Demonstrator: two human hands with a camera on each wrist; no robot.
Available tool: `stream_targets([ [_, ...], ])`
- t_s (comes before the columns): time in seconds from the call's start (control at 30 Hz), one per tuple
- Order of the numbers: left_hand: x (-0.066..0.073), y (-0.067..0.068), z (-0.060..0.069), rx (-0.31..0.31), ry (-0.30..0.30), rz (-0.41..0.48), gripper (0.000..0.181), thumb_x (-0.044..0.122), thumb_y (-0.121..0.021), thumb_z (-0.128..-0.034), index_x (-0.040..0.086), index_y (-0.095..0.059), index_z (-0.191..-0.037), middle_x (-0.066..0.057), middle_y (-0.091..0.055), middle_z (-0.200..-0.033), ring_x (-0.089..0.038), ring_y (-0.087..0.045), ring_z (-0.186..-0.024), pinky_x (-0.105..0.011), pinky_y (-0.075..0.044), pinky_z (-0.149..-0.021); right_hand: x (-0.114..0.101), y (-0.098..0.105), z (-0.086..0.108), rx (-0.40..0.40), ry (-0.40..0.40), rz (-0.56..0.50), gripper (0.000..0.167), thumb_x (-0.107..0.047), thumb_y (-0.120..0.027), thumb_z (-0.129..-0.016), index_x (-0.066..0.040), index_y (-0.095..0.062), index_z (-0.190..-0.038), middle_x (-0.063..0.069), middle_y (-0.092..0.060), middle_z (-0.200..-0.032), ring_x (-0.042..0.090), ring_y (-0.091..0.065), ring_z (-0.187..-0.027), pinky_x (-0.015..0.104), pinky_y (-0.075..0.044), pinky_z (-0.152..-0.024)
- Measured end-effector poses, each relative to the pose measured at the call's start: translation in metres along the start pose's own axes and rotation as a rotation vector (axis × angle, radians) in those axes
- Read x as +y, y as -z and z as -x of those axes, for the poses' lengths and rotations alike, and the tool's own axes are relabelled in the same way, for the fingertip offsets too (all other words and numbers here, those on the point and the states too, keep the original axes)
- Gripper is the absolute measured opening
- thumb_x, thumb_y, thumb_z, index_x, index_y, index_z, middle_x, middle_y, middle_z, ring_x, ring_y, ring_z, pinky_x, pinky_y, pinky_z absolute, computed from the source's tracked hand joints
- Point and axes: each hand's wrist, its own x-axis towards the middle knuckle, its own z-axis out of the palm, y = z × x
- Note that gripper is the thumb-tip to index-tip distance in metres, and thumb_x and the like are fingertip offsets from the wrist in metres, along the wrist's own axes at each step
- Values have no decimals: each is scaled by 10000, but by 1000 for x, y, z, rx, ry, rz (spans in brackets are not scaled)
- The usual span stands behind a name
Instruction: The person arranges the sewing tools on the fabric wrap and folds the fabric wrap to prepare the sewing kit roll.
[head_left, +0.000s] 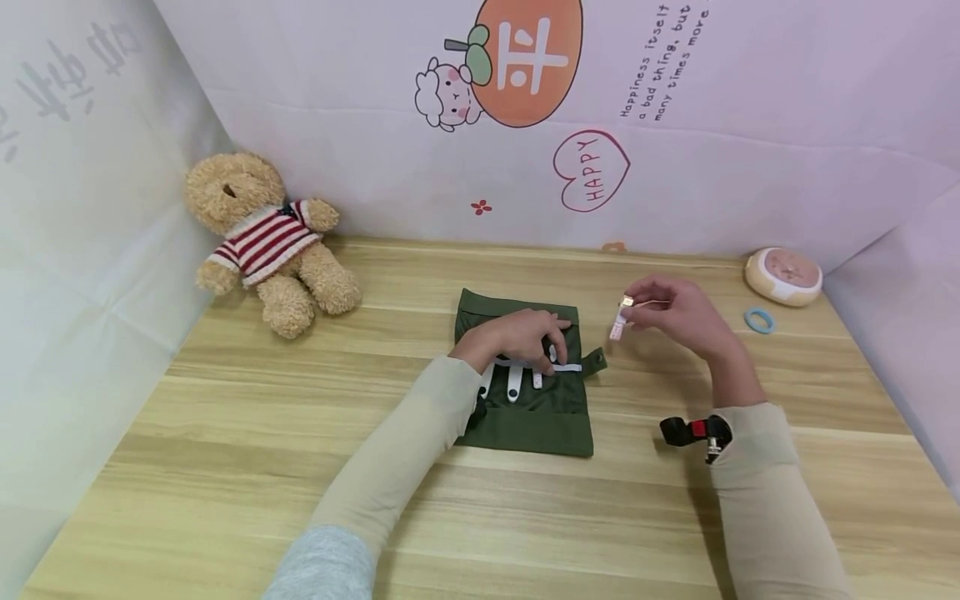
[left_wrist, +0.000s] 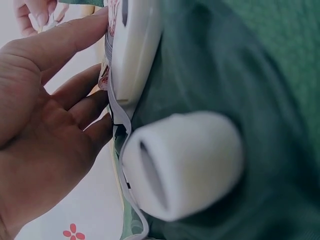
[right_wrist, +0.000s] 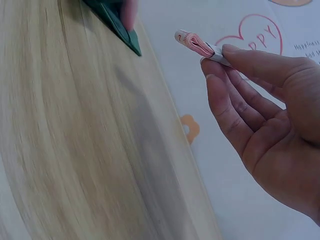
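Observation:
In the head view, my right hand pinches a folded measuring tape above the table, right of a green fabric pouch. Its pink-and-white folds show in the right wrist view, between thumb and fingertips. My left hand lies over the spread pouch, its fingertips touching near the white elastic band. White pieces, one a dark-dotted handle, sit under that band. Up close in the left wrist view are a thick white slotted piece and a long white one. The hand partly hides the pouch's contents.
A teddy bear in a striped top sits at the back left. At the back right are a round cream-and-pink case and a blue ring. A printed white cloth hangs behind the wooden table.

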Motion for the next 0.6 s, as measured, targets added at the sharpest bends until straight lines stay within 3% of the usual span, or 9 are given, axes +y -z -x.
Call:
stream_targets([
  [0.23,1,1,0,0,-2,19,141,109,-782,-909,161,-780,-1040,-20,-288,-1649,-234,-79,-1553,-324,-314,-1158,-8,-12,-9,-51,17,-7,325,-39,-721,-939,105,-604,-1206,265,-664,-1102,152,-715,-845,381,-601,-768],
  [0.6,1,1,-1,-13,-7,2,135,111,-768,-921,169,-771,-1043,-30,-285,-1650,-242,-77,-1554,-331,-317,-1158,-11,-29,-20,-122,27,-33,263,-16,-725,-931,83,-607,-1145,256,-658,-1061,235,-723,-857,413,-599,-785],
])
